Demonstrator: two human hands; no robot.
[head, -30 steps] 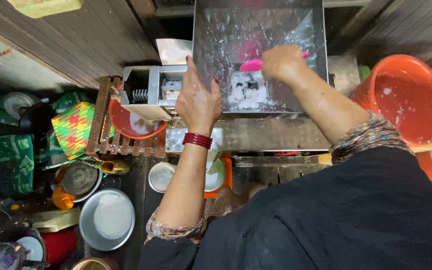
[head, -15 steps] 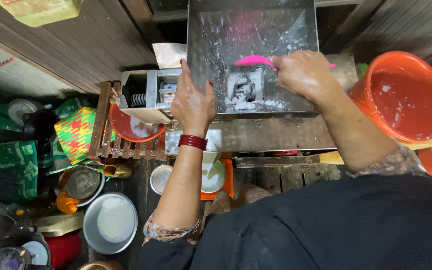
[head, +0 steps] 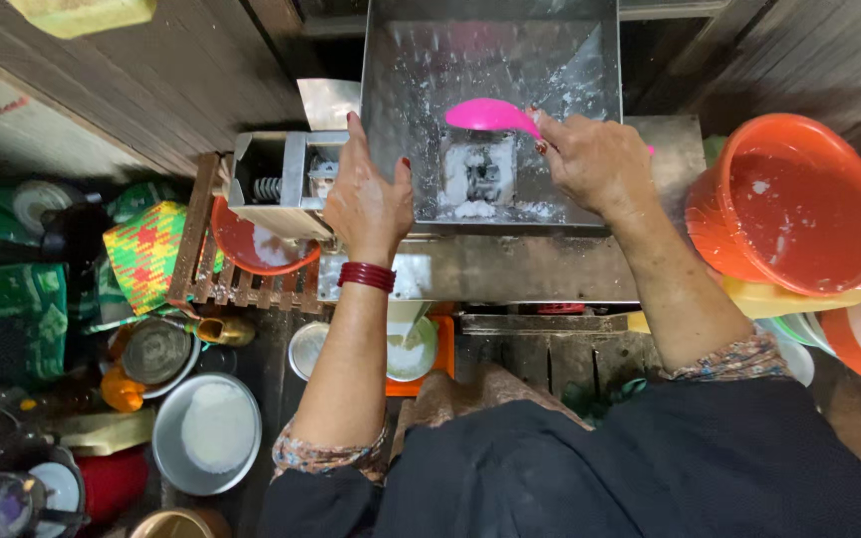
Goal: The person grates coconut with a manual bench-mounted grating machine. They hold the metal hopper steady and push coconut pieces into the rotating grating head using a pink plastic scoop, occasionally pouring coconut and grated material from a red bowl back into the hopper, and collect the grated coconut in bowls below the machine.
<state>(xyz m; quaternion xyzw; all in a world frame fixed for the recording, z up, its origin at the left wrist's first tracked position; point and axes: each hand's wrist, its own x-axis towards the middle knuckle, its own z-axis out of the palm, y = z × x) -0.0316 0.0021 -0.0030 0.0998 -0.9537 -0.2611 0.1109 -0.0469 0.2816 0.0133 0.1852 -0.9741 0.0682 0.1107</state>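
Room: dark, weathered wooden plank walls close in a cramped, cluttered work corner seen from straight above.
Pink spoon [head: 490, 116]: smooth glossy plastic with an oval bowl; it hangs inside the metal hopper, above the opening at its bottom.
Right hand [head: 595, 164]: fingers closed around the spoon's handle, the hand over the hopper's right inner wall.
Metal hopper [head: 406, 90]: square funnel of dull grey sheet metal, its sloping walls speckled and smeared with wet white paste; more white paste clumps around the square throat at the bottom.
Left hand [head: 366, 194]: fingers spread wide and laid flat against the hopper's left outer edge, holding nothing; a dark red bangle [head: 367, 275] circles the wrist.
Grinder body [head: 281, 179]: boxy grey metal housing just left of the hopper, with a coiled spring showing inside.
Red bowl [head: 251, 244]: round plastic, below the grinder body, with white residue in it; it sits on a slatted wooden rack [head: 216, 284].
Orange bucket [head: 799, 199]: large round plastic tub to the right of the hopper, its inside flecked white.
Steel bowl [head: 206, 433]: round and shiny, lower left, holding a white powdery heap.
Woven basket [head: 146, 249]: green, red and yellow checked weave, left of the rack.
Floor: dark, crowded at lower left with lids, tins and small containers; details are too dim to tell.
Clothing: dark garment over patterned sleeves fills the lower edge.
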